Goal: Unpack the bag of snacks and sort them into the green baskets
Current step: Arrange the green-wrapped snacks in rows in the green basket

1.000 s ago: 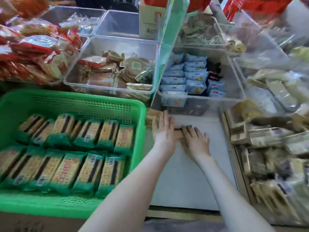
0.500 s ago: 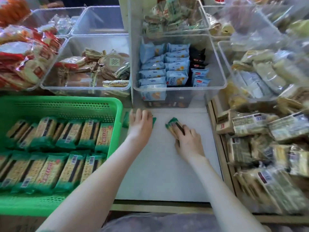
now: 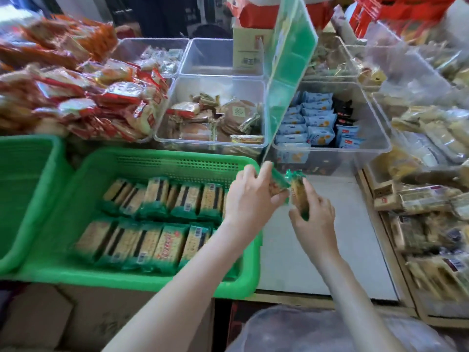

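Observation:
A green basket (image 3: 162,161) in front of me holds two rows of green-wrapped cracker packs (image 3: 157,196). My left hand (image 3: 250,199) is raised over the basket's right rim and grips one green cracker pack (image 3: 278,185). Just to its right, my right hand (image 3: 313,222) grips a second green cracker pack (image 3: 298,194), held upright above the white shelf surface (image 3: 317,250). The two packs almost touch. A clear plastic bag (image 3: 317,331) lies at the bottom edge, below my arms.
A second green basket (image 3: 28,189) stands at the far left. Clear bins behind hold brown cakes (image 3: 215,118) and blue packets (image 3: 312,123). A green-tinted clear divider (image 3: 286,80) leans between them. Red-wrapped snacks (image 3: 83,97) pile up at the left; wrapped goods (image 3: 426,219) fill the right shelves.
Both hands have lifted off the white surface, each taking a green pack with it. They have moved left and up toward the basket's right rim. The view has shifted left.

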A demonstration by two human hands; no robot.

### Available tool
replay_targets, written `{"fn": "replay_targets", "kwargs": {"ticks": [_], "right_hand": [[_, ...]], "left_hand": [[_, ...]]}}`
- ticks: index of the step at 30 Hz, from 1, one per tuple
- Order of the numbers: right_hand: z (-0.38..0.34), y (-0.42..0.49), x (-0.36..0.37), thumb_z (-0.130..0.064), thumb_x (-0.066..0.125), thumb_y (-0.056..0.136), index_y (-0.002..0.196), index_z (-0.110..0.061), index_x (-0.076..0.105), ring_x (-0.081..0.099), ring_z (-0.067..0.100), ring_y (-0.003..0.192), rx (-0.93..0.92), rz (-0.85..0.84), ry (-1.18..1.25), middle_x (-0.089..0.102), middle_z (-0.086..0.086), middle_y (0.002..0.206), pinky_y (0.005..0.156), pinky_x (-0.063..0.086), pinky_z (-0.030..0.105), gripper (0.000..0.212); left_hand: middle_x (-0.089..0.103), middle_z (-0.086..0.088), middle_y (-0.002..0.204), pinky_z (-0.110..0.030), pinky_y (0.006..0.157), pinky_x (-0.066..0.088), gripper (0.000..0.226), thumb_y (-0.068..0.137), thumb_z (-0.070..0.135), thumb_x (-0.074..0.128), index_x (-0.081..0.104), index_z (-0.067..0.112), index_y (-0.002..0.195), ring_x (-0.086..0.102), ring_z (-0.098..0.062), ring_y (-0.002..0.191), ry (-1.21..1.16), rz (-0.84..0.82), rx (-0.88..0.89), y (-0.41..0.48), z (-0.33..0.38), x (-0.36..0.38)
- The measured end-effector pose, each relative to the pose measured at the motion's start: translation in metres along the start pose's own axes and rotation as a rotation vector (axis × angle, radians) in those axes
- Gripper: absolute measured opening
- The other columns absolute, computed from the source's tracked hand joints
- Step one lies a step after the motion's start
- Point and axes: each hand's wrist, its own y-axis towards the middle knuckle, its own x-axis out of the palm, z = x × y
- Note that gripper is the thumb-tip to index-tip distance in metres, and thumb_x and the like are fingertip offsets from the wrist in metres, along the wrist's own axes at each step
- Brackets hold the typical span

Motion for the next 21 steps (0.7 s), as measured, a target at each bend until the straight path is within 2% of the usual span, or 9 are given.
{"fn": "replay_targets", "kwargs": {"ticks": [2,4,7,10,12,14,16,18,21], "right_hand": [[-0.039,-0.012,0.029,-0.013,0.059,0.090,0.149,-0.029,0.027,0.035,0.026,0.116,-0.035,-0.042,0.008,0.041,0.008,0.111,0.099,0.028,0.031,0.070],[-0.072,-0.022,0.065,-0.015,0.059,0.090,0.150,-0.029,0.026,0.036,0.024,0.116,-0.043,-0.107,0.015,0.037,0.004,0.112,0.096,0.029,0.029,0.069],[-0.110,-0.032,0.121,-0.024,0.057,0.093,0.150,-0.031,0.022,0.040,0.021,0.108,0.000,-0.206,0.022,0.034,0.002,0.113,0.085,0.030,0.022,0.067],[-0.141,-0.034,0.172,-0.031,0.052,0.096,0.150,-0.031,0.017,0.041,0.022,0.105,0.052,-0.299,0.039,0.032,0.004,0.119,0.079,0.034,0.025,0.064],[-0.155,-0.032,0.203,-0.033,0.050,0.097,0.150,-0.031,0.015,0.039,0.024,0.108,0.053,-0.305,-0.008,0.028,0.003,0.117,0.076,0.035,0.025,0.063],[-0.161,-0.026,0.225,-0.033,0.048,0.098,0.151,-0.030,0.014,0.036,0.026,0.115,0.081,-0.260,-0.072,0.029,0.006,0.128,0.075,0.036,0.027,0.063],[-0.161,-0.018,0.237,-0.035,0.048,0.099,0.151,-0.028,0.016,0.029,0.032,0.125,0.133,-0.204,-0.160,0.026,0.011,0.139,0.080,0.040,0.033,0.062],[-0.161,-0.011,0.245,-0.038,0.048,0.099,0.151,-0.023,0.019,0.022,0.035,0.133,0.149,-0.180,-0.274,0.024,0.014,0.143,0.094,0.039,0.039,0.061],[-0.164,-0.009,0.252,-0.048,0.042,0.098,0.151,-0.020,0.022,0.020,0.036,0.134,0.108,-0.263,-0.379,0.022,0.016,0.146,0.106,0.033,0.044,0.063]], "left_hand": [[0.055,-0.014,0.101,-0.041,0.079,0.045,0.064,0.081,0.052,0.068,0.052,0.011,0.127,0.053,-0.035,0.097,0.049,-0.089,-0.146,-0.007,-0.044,-0.031],[0.053,-0.013,0.111,-0.039,0.087,0.041,0.065,0.085,0.056,0.061,0.047,0.013,0.131,0.050,-0.033,0.107,0.150,-0.142,-0.264,-0.015,-0.100,-0.056],[0.052,-0.017,0.116,-0.041,0.090,0.041,0.063,0.088,0.053,0.059,0.045,0.008,0.131,0.049,-0.035,0.111,0.252,-0.180,-0.400,-0.028,-0.187,-0.084],[0.049,-0.020,0.122,-0.042,0.091,0.041,0.063,0.090,0.051,0.058,0.044,0.004,0.130,0.047,-0.037,0.113,0.320,-0.226,-0.529,-0.035,-0.258,-0.101],[0.045,-0.022,0.128,-0.043,0.094,0.040,0.069,0.091,0.050,0.058,0.038,0.003,0.137,0.044,-0.037,0.118,0.315,-0.262,-0.585,-0.035,-0.291,-0.105],[0.038,-0.025,0.138,-0.043,0.101,0.036,0.074,0.093,0.045,0.058,0.028,0.003,0.145,0.037,-0.039,0.127,0.247,-0.295,-0.644,-0.033,-0.309,-0.105],[0.028,-0.025,0.147,-0.045,0.107,0.031,0.078,0.095,0.041,0.057,0.016,0.004,0.150,0.028,-0.039,0.135,0.167,-0.308,-0.683,-0.028,-0.312,-0.103],[0.019,-0.024,0.152,-0.047,0.109,0.027,0.079,0.098,0.041,0.050,0.005,0.006,0.153,0.020,-0.039,0.138,0.060,-0.317,-0.687,-0.026,-0.311,-0.101],[0.009,-0.022,0.155,-0.049,0.113,0.020,0.064,0.102,0.026,0.041,0.004,0.014,0.154,0.014,-0.038,0.140,-0.003,-0.430,-0.624,-0.027,-0.314,-0.096]]}}
